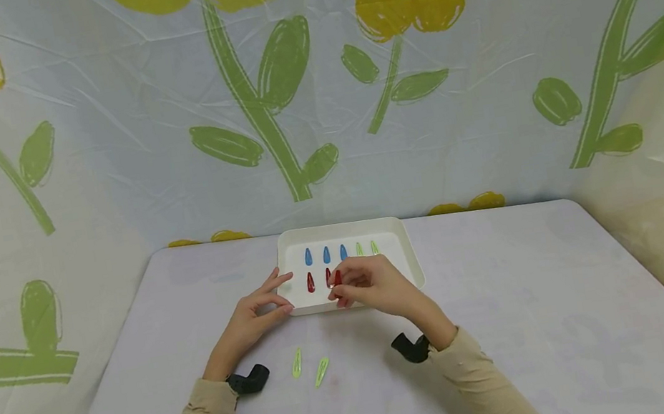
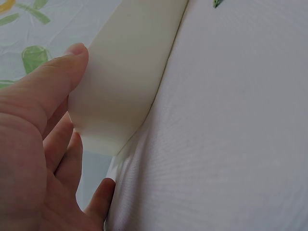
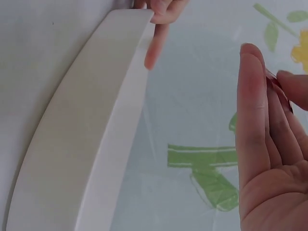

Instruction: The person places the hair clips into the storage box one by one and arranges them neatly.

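Between thumb and fingers my right hand (image 1: 380,286) pinches a red snap hair clip (image 1: 337,278) above the front of a white tray (image 1: 408,253). The right wrist view shows only a sliver of that red clip (image 3: 273,81) among the fingers. At the tray's front left corner, my left hand (image 1: 253,315) holds the rim, the thumb (image 2: 72,62) on its edge. Three blue clips (image 1: 326,255) and two green clips (image 1: 359,250) form the tray's back row. In front lie a red clip (image 1: 310,283) and another, partly hidden by the right fingers.
Two light green clips (image 1: 296,362) (image 1: 322,372) lie on the white-covered table (image 1: 551,317), in front of the tray and between the forearms. Behind the table hangs a flower-printed cloth (image 1: 173,189). Each wrist wears a black camera mount (image 1: 250,380).
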The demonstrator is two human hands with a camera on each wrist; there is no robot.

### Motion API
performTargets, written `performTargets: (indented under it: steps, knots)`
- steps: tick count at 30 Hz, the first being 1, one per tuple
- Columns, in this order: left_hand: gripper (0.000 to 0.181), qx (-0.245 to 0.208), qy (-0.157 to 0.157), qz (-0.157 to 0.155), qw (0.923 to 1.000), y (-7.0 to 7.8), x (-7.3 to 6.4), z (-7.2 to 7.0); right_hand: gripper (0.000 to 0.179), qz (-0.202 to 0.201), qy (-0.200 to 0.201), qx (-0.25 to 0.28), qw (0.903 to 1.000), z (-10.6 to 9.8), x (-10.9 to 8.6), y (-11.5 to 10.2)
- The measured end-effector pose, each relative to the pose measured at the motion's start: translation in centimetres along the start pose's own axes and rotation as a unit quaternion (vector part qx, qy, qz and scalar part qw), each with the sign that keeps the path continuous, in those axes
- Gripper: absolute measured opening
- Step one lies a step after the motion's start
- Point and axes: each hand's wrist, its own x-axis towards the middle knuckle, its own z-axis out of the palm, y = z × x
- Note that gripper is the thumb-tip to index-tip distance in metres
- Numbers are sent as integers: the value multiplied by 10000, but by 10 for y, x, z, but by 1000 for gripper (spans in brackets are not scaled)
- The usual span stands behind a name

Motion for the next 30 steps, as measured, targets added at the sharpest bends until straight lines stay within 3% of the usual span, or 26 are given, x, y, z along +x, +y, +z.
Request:
performTargets:
  steps: [11,20,30]
  knots:
    - [4,-107,6,19,9999,-1,0,0,25,105,821,213,9963,-10,2,3]
    - [4,-128,9,-11,9999,2,-1,0,29,208,1110,453,9926,-17,9,15]
    - [4,-80,14,-12,10000,4,0,1,28,853,1304,758,9849,-35,19,19]
